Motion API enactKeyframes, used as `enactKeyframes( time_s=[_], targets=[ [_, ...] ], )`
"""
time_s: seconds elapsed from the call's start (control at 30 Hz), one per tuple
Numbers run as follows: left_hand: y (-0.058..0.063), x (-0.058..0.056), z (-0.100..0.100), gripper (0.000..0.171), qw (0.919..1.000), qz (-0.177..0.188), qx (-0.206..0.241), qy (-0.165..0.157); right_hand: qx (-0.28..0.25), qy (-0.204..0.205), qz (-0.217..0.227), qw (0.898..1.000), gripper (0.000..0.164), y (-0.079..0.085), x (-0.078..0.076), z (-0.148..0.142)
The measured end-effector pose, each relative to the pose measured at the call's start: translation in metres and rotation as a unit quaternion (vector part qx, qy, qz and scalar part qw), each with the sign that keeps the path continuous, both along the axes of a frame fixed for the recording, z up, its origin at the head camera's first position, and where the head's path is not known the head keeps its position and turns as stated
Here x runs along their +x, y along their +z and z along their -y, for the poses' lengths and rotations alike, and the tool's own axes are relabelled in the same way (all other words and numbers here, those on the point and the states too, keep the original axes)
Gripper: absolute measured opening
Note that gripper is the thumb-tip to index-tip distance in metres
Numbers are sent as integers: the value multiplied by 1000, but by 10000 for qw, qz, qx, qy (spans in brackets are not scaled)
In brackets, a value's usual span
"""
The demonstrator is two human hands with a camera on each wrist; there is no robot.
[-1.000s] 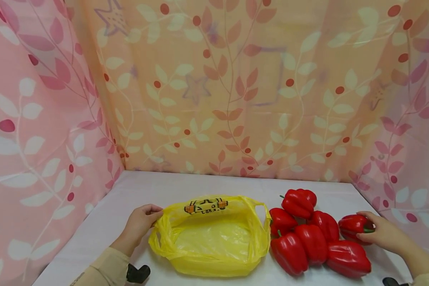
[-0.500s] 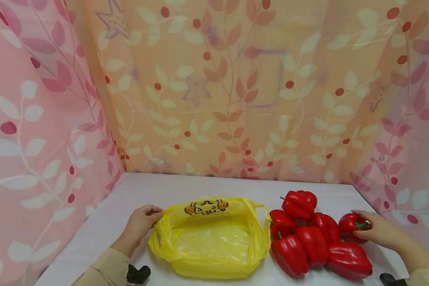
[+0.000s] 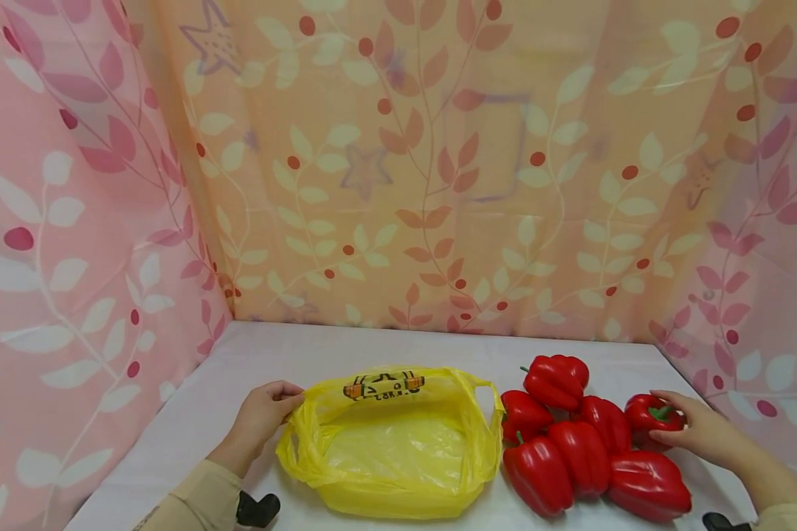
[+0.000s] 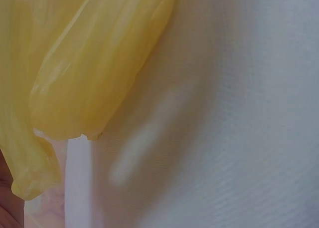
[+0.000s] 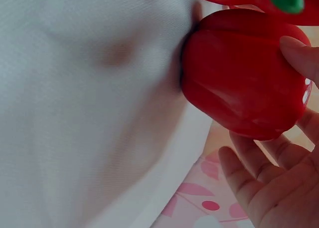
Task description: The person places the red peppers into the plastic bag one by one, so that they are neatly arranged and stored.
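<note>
A yellow plastic bag [image 3: 398, 450] sits spread with its mouth wide, a printed cartoon showing on its far inner side. At its left edge, my left hand [image 3: 262, 413] pinches the rim; the left wrist view shows mostly bag folds [image 4: 99, 73] over white cloth. On the far right of the pile, my right hand [image 3: 704, 431] holds a red bell pepper [image 3: 647, 414] between thumb and fingers. In the right wrist view this pepper [image 5: 239, 73] stands on the white cloth, thumb on one side and fingers on the other.
Several more red bell peppers [image 3: 578, 453] lie in a cluster between the bag and my right hand. A white cloth [image 3: 252, 350] covers the table. Patterned curtains [image 3: 432, 184] close off the back and both sides.
My right hand has turned the held bell pepper so its green stem points more upward, and has shifted slightly left with it. My left hand and the plastic bag have stayed in place.
</note>
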State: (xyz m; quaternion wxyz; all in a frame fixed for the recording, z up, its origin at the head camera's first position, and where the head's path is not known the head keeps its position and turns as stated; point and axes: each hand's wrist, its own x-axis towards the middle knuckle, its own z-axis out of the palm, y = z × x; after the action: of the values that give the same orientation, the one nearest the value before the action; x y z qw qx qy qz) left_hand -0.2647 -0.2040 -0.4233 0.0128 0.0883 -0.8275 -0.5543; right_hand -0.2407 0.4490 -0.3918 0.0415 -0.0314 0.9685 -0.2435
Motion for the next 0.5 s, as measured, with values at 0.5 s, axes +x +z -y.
enactKeyframes(
  time_s=[0.5],
  targets=[
    [2, 0, -1, 19, 10000, 24, -15, -32, -637, -341, 419, 9965, 91, -12, 1, -7]
  ],
)
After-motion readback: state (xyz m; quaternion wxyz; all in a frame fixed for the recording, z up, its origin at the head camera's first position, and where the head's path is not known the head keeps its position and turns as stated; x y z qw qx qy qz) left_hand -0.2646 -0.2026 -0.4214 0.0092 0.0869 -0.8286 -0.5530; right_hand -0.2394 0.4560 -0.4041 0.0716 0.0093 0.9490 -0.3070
